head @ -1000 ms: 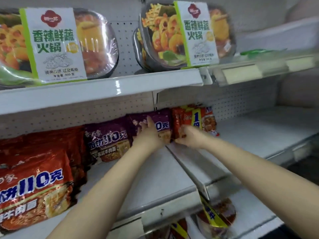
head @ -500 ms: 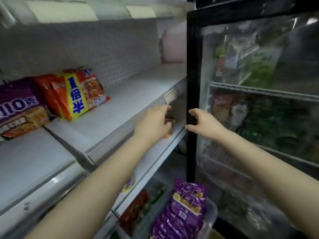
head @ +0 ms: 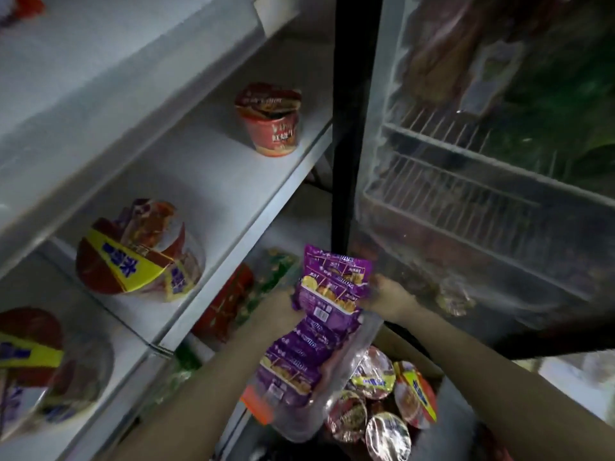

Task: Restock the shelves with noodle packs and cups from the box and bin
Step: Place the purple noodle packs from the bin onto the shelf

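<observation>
A row of purple noodle packs [head: 299,354] stands on edge in a clear plastic bin [head: 301,424] at the bottom centre. Both my hands hold the rearmost purple noodle pack [head: 332,281], which sticks up above the row. My left hand [head: 278,309] grips its left edge and is partly hidden behind it. My right hand [head: 387,294] pinches its right edge. To the right of the bin, a cardboard box [head: 411,349] holds several noodle cups [head: 372,374] with foil lids.
White shelves [head: 213,181] on the left carry a red noodle cup [head: 271,124] and wrapped noodle bowls [head: 139,254]. Red and green packs [head: 233,301] lie on the lowest shelf. A glass fridge door [head: 466,201] with a black frame [head: 349,128] rises at the right.
My view dropped from the upper shelves to the bin and box below. Both hands came down from the shelf edge and took hold of a purple pack in the bin.
</observation>
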Demonstrator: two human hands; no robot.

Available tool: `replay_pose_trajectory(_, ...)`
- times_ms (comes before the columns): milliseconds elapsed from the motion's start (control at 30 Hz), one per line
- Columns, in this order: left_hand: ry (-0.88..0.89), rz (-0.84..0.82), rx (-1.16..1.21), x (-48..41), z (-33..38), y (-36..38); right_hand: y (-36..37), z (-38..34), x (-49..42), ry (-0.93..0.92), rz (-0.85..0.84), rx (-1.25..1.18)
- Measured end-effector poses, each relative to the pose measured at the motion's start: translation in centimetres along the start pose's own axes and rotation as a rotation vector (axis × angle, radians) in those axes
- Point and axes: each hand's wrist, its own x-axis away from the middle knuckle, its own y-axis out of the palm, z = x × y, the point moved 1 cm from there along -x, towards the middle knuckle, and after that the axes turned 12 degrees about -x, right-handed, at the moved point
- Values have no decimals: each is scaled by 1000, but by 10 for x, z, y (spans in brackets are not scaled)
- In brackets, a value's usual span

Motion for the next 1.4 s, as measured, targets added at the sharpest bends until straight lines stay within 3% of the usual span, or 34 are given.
replay_pose_trajectory(300,-38,-77,132,-50,-20,99,60,63,-88,192,169,128)
replay_pose_trajectory(433,28,-49,150,-44,-31,114,71,48,-86,177,96,168)
replay_pose_trajectory(533,79,-10,241,-32,-25,104,80,19,-69,158,38,-24)
replay_pose_trajectory(667,130,57,349,-14,-5,79,69,-24,-51,193,133,-318)
replay_pose_trajectory(800,96,277,275,14,6,50,42,-71,-24,230,121,-646)
replay_pose_trajectory(1033,190,424,346,71,24,-68,-37,-161,35,-47,80,-777)
replay_pose_trajectory(1100,204,470,395,91,28,-103,-68,-185,51,-186,172,-781)
replay_pose_trajectory(1233,238,508,489,136,34,-162,-112,-214,78,-494,453,-567)
replay_pose_trajectory(1300,287,502,545,161,38,-185,-124,-223,92,-559,413,-506)
replay_pose_trajectory(1400,339,507,610,196,44,-215,-131,-238,107,-606,147,-437)
